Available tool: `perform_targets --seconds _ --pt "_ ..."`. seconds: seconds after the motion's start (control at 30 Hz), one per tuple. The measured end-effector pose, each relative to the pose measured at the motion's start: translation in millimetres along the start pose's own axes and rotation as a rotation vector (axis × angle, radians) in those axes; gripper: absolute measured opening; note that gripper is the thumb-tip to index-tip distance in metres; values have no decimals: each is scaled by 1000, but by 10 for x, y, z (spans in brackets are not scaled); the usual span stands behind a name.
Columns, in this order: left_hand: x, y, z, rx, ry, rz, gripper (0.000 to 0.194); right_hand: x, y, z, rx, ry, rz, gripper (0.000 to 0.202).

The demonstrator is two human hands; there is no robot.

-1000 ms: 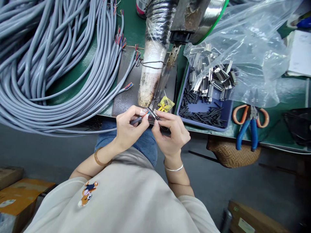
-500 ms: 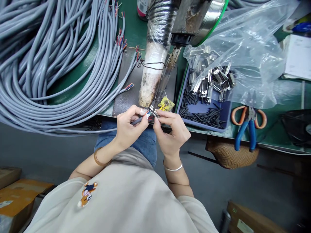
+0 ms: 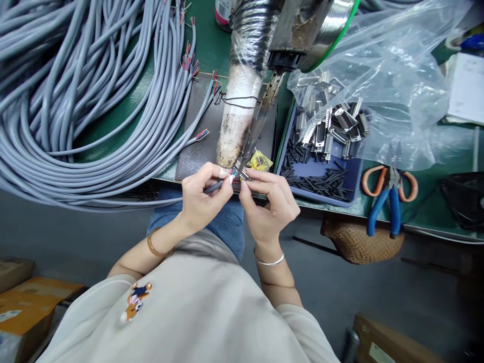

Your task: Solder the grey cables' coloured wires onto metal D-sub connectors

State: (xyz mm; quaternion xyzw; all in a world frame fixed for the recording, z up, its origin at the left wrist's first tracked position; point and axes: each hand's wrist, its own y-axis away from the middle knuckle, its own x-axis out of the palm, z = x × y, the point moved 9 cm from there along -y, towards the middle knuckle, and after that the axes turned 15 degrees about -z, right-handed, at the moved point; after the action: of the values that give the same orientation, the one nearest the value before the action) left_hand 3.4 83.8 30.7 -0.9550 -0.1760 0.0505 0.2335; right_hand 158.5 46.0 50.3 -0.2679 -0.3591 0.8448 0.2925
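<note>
Pinched between finger and thumb, the grey cable is in my left hand, its thin coloured wires fanned out at the end. My right hand grips a small multi-pin connector by its right end. The wires meet the connector's pins, though the fingers partly cover where they join. Just above, the soldering iron's tip comes down onto the connector from its mount. Behind the connector lies a yellow pad.
Many grey cables cover the left bench. A wrapped duct hangs centrally, with a solder spool beside it. Right are a blue tray of connectors and black sleeves, a plastic bag, and pliers.
The connector has shifted slightly so that its pins are now under the iron's tip. Both hands keep their grips, the right having moved a little to the right.
</note>
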Motion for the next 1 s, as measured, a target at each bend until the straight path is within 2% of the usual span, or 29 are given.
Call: perform_targets --seconds 0.23,0.7,1.0 --pt "-1 62 132 -129 -22 43 10 18 56 -76 73 -49 44 16" --pt "2 21 54 -68 -28 5 9 10 -3 -35 23 -20 29 18" --pt "-5 31 94 -119 -20 30 9 -8 -2 11 -11 -13 33 19"
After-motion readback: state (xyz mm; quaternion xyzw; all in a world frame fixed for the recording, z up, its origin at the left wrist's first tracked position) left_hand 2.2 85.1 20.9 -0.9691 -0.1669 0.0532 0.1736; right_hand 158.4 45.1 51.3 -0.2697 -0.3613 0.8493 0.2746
